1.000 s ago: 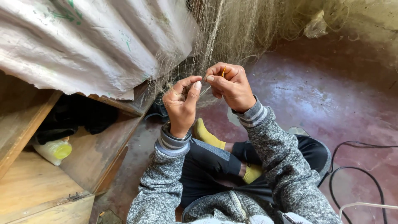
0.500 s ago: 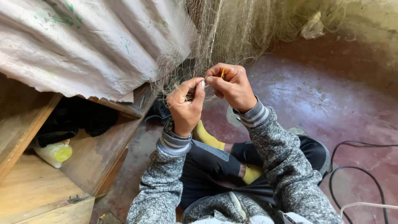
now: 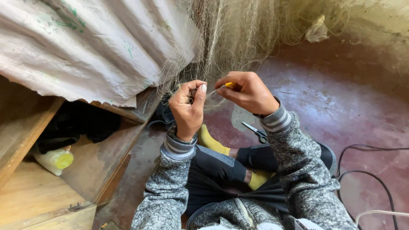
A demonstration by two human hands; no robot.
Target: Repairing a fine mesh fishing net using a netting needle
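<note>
Speckled grey knit sleeves with striped cuffs, black trousers, yellow socks.

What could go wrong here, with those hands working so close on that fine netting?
The right hand pinches a small yellow tool right beside the left hand, so a slip might prick a finger. The hanging net is fine and loose; it could snag or tangle. The scissors lie on the floor by the legs, easy to knock.

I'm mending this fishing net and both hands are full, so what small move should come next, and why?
Probably pass the yellow needle in the right hand through the mesh that the left hand pinches taut; the net strands are stretched between the fingers, and the needle tip points at them.
</note>
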